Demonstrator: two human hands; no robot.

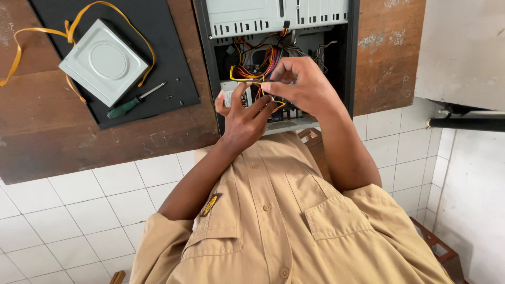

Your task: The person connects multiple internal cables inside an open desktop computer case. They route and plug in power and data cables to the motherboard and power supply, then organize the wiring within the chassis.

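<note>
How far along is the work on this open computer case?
Done: an optical drive lies out on the black mat, a screwdriver beside it. In hand: the left hand and right hand pinch coloured wires inside the case. Left: the case is open.

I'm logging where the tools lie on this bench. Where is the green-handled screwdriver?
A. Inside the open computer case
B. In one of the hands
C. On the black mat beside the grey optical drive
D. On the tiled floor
C: the green-handled screwdriver lies on the black mat, just beside the grey optical drive, while both the left hand and the right hand are at the coloured wires in the open computer case.
</note>
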